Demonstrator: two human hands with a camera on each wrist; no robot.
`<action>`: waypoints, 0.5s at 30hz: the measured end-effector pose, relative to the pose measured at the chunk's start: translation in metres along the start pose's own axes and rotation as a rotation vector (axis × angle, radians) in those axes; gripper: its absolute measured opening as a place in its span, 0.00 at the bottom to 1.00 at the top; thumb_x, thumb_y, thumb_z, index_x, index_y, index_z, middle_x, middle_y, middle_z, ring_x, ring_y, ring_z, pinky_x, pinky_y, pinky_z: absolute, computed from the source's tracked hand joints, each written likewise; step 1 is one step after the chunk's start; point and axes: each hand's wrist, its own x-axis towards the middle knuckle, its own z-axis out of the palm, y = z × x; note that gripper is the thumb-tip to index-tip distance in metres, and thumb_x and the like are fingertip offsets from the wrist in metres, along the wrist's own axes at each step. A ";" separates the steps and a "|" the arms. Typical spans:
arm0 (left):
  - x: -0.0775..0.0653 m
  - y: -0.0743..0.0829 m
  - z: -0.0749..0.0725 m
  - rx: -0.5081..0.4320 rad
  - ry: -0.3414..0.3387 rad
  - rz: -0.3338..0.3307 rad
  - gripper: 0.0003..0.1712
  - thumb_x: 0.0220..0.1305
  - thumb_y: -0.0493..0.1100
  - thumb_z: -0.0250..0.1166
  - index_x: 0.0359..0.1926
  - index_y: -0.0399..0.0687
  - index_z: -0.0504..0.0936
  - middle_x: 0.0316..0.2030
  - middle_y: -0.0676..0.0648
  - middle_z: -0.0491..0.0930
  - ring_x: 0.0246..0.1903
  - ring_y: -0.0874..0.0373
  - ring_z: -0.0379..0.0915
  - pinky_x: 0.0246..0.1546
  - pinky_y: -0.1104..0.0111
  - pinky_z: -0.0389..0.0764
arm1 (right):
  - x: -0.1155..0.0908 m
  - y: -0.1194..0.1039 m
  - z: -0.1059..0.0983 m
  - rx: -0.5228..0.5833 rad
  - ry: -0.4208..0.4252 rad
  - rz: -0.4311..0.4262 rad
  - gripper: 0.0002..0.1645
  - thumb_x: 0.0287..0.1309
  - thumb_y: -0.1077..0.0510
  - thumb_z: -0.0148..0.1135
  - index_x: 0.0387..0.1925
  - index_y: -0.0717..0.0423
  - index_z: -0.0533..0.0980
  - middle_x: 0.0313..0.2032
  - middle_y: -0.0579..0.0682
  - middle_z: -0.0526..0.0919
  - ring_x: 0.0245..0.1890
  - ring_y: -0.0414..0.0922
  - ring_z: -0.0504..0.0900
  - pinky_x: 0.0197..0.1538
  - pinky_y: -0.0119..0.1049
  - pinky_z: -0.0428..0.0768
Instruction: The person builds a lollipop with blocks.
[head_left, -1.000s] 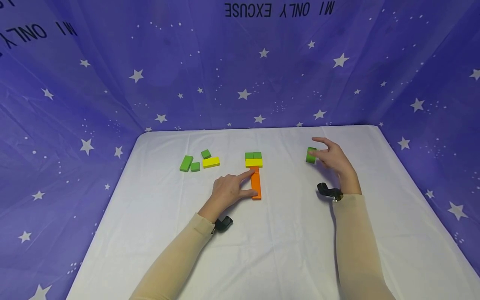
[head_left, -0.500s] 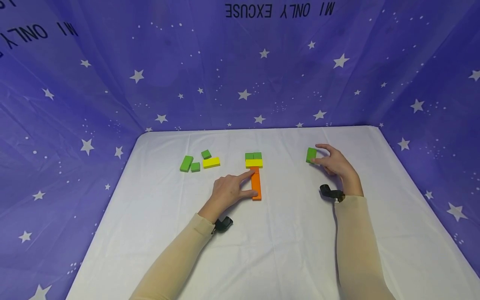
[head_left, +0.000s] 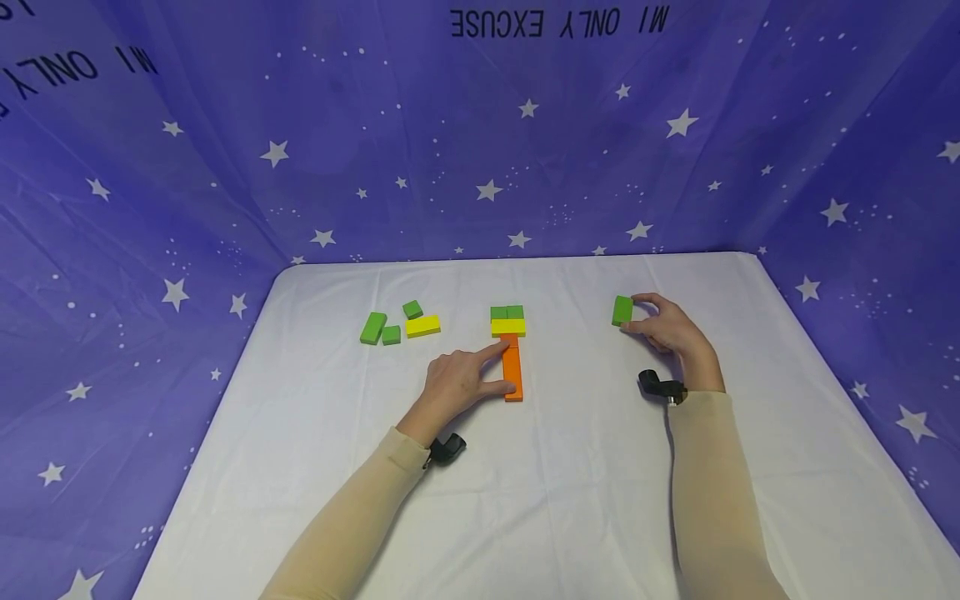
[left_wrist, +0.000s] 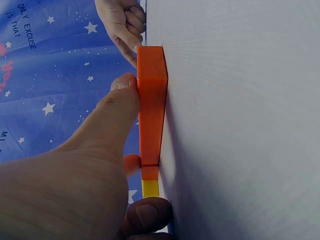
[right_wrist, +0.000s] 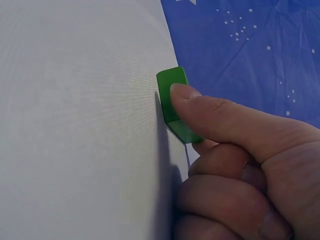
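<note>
My left hand (head_left: 453, 379) reaches over a line of orange blocks (head_left: 512, 373) in mid-table. In the left wrist view its thumb (left_wrist: 122, 97) rests on the long orange block (left_wrist: 151, 105); the index finger touches the short orange one beyond. Past them a yellow block (head_left: 508, 328) stands crosswise, with two small green blocks (head_left: 507, 312) behind it. On the right, my right hand (head_left: 675, 333) pinches a green rectangular block (head_left: 622, 310) between thumb and index finger, close to the tabletop. Its thumb (right_wrist: 187, 97) presses one face in the right wrist view; the other fingers are curled under.
Left of centre lie a yellow block (head_left: 423, 326), a longer green block (head_left: 373, 327) and two small green ones (head_left: 401, 322). White cloth covers the table (head_left: 570, 483). A purple star-patterned curtain (head_left: 420, 125) hangs around its back and sides.
My right hand has turned the green block so its broad face shows upward, and its index finger has come down to the block. The left hand and the orange blocks stay put.
</note>
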 end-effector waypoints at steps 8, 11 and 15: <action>0.000 0.000 0.000 -0.008 -0.005 0.000 0.48 0.59 0.77 0.70 0.78 0.77 0.69 0.19 0.54 0.57 0.19 0.56 0.53 0.23 0.65 0.57 | 0.003 0.002 0.002 -0.005 0.018 -0.028 0.54 0.63 0.49 0.74 0.83 0.51 0.56 0.16 0.38 0.64 0.15 0.37 0.62 0.21 0.34 0.65; 0.000 0.000 0.000 -0.008 -0.004 -0.001 0.48 0.59 0.77 0.70 0.78 0.77 0.69 0.19 0.54 0.57 0.19 0.56 0.53 0.23 0.65 0.57 | 0.004 0.002 0.003 -0.004 0.027 -0.032 0.54 0.62 0.48 0.75 0.83 0.51 0.58 0.16 0.38 0.64 0.15 0.37 0.61 0.21 0.34 0.65; 0.000 0.000 0.001 -0.007 0.000 -0.001 0.47 0.59 0.77 0.70 0.78 0.78 0.69 0.19 0.54 0.58 0.19 0.56 0.54 0.23 0.66 0.57 | 0.004 0.001 0.003 -0.009 0.033 -0.036 0.54 0.62 0.48 0.75 0.82 0.50 0.59 0.16 0.38 0.63 0.14 0.37 0.60 0.20 0.34 0.64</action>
